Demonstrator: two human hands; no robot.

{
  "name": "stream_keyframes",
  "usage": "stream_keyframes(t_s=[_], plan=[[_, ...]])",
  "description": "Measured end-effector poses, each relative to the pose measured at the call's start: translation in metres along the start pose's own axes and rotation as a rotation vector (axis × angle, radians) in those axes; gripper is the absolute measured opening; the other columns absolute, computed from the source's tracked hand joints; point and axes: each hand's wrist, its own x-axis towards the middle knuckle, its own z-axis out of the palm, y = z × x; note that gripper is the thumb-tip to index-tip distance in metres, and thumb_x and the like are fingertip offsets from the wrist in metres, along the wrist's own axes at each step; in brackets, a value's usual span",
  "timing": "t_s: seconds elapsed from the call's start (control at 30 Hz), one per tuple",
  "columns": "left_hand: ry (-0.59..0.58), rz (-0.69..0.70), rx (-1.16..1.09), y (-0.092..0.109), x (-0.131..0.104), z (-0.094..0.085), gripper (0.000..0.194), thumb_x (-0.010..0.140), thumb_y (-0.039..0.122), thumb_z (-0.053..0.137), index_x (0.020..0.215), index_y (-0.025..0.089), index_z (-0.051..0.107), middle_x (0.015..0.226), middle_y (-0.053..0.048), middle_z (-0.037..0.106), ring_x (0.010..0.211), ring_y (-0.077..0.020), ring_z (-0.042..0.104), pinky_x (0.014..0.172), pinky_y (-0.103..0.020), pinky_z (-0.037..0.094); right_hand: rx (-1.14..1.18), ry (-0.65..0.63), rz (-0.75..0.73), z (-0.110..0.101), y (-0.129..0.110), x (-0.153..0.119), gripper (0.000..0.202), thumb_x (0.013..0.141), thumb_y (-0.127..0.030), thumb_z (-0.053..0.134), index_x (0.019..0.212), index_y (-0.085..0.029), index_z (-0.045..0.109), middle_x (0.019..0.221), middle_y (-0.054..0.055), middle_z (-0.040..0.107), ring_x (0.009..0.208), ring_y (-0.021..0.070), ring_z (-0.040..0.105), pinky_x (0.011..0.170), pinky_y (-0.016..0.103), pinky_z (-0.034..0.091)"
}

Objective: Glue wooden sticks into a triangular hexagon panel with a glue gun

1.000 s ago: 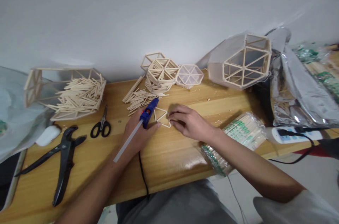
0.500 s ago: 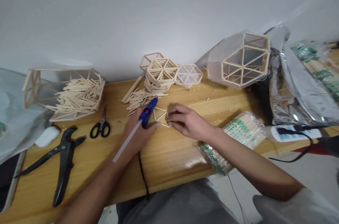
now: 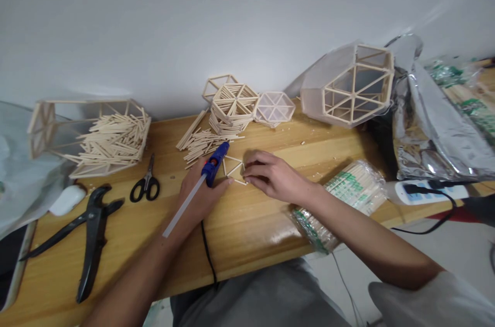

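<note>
My left hand is wrapped round a blue glue gun, with a long translucent glue stick jutting from its back end. The gun's nozzle points away from me, and my left thumb reaches to the near corner of a small flat frame of wooden sticks on the table. At the frame's right side, my right hand has its fingers pinched together on a short wooden stick, partly hidden by the fingertips. Loose sticks lie just beyond the gun.
Scissors and black pliers lie left. Stick-built frames stand along the wall: one filled with sticks, a smaller one, a large covered one. A bagged stick bundle and a power strip are right.
The camera view has shifted very slightly. Both hands, the glue gun and the small stick frame stay nearly where they were.
</note>
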Motion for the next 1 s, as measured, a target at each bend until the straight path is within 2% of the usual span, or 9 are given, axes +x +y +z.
stream_keyframes(t_s=[0.27, 0.53, 0.87, 1.0], plan=[[-0.04, -0.025, 0.0, 0.005, -0.0003, -0.0037, 0.054, 0.081, 0.046, 0.078, 0.128, 0.025, 0.064, 0.119, -0.008, 0.075, 0.112, -0.0332, 0.071, 0.094, -0.045, 0.055, -0.001, -0.015, 0.011, -0.0012, -0.0009, 0.0001, 0.016, 0.103, -0.018, 0.059, 0.102, -0.018, 0.074, 0.108, 0.013, 0.068, 0.105, 0.0252, 0.065, 0.095, 0.043, 0.056], [-0.02, -0.013, 0.007, 0.0035, 0.0002, -0.0018, 0.056, 0.08, 0.046, 0.079, 0.129, 0.024, 0.064, 0.121, -0.009, 0.075, 0.114, -0.0336, 0.071, 0.093, -0.044, 0.056, 0.002, -0.01, 0.008, -0.0008, -0.0012, 0.0007, 0.016, 0.104, -0.021, 0.058, 0.103, -0.018, 0.074, 0.109, 0.013, 0.068, 0.105, 0.0248, 0.065, 0.094, 0.042, 0.056], [-0.02, -0.032, -0.022, 0.0043, -0.0003, -0.0015, 0.05, 0.079, 0.045, 0.078, 0.122, 0.023, 0.066, 0.116, -0.008, 0.076, 0.11, -0.0322, 0.071, 0.095, -0.044, 0.055, -0.012, -0.016, 0.01, -0.0022, -0.0029, 0.0017, 0.016, 0.104, -0.021, 0.058, 0.104, -0.019, 0.074, 0.109, 0.013, 0.068, 0.105, 0.0248, 0.065, 0.093, 0.042, 0.057], [-0.02, -0.05, -0.036, 0.0022, -0.0003, 0.0005, 0.042, 0.078, 0.048, 0.081, 0.109, 0.022, 0.067, 0.108, -0.008, 0.075, 0.111, -0.0331, 0.07, 0.095, -0.044, 0.054, -0.016, 0.002, 0.015, -0.0023, -0.0031, 0.0017, 0.015, 0.104, -0.022, 0.059, 0.112, -0.018, 0.072, 0.113, 0.013, 0.069, 0.11, 0.0254, 0.066, 0.097, 0.042, 0.057]])
